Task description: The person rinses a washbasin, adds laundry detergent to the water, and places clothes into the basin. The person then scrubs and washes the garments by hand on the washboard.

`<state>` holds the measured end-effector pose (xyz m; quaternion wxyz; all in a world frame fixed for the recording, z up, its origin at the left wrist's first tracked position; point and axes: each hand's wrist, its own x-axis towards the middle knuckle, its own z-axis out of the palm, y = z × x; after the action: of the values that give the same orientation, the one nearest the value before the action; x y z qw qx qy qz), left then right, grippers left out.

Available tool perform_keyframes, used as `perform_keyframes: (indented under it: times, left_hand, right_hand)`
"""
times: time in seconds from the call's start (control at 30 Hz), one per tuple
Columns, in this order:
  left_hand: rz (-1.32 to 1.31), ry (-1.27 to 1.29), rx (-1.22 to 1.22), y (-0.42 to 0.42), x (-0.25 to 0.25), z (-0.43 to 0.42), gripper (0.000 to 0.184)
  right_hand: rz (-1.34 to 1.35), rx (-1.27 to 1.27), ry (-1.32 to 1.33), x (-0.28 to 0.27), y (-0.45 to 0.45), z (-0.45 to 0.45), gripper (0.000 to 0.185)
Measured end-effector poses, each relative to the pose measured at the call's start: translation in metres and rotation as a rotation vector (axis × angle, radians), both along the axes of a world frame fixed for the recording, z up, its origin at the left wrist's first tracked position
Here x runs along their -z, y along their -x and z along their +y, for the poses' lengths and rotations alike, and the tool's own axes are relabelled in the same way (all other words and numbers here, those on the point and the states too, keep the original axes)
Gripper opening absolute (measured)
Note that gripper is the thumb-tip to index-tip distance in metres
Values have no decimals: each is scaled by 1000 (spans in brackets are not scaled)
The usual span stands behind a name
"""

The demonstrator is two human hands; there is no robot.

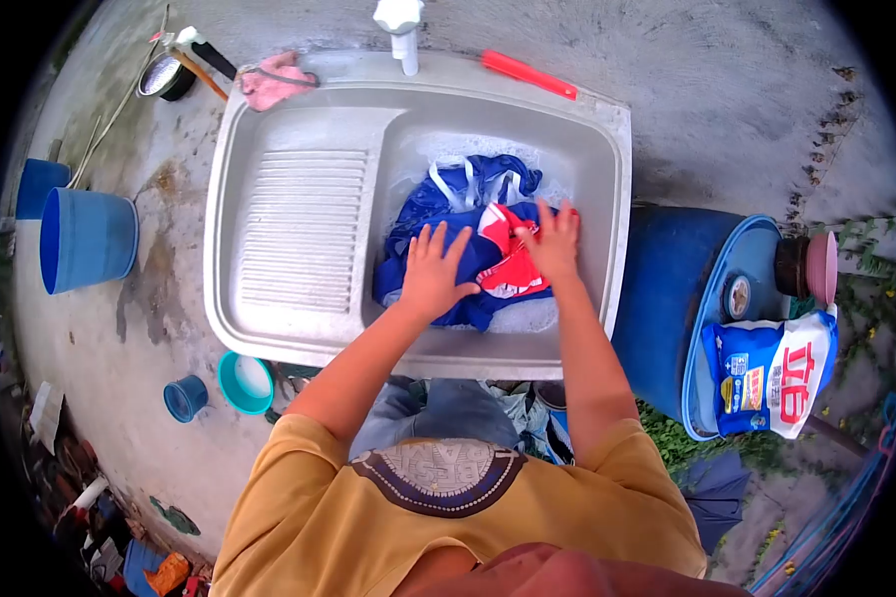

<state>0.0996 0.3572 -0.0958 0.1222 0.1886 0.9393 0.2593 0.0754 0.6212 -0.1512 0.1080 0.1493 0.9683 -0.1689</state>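
Note:
A blue garment (418,224) with red and white parts lies bunched in the soapy basin of a grey sink (299,350). My left hand (433,269) rests on the blue cloth with its fingers spread. On the right side, my right hand (554,242) lies over the red and white part (511,261), fingers apart as well. Neither hand grips the cloth. White straps or stripes show near the top of the bundle, and suds surround it. Part of the garment is hidden under my hands and the water.
Left of the basin is a ribbed washboard (304,229). A pink cloth (274,82), a white tap (400,20) and a red-handled tool (529,75) are along the back rim. A blue barrel (662,298) carrying a detergent bag (772,373) stands at right; a blue bucket (90,239) stands left.

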Motion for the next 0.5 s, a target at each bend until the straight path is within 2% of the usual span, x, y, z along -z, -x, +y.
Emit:
perform_keyframes:
  times: [0.07,0.13,0.23,0.37,0.43,0.5]
  left_hand:
    - [-19,122,104,13,28,22,113]
    - [-30,279,173,30,51,36,115]
    - [-174,507,135,54,75,33,117]
    - [-195,497,107,77,95,28,118]
    - [-208,493,97,87,103,31,118]
    - [-205,376,59,90,120,32,116]
  right_hand:
    - [-134,-97,8,30,12,-23,77]
    - [-178,-203,-152,40,16,-53,76]
    - [-89,-249,-135,61,23,-69,75]
    - [141,-273,-158,83,37,-70,69]
    - [190,-294,-151,84,49,-68,67]
    - [191,-309,-141,81,60,-66,65]
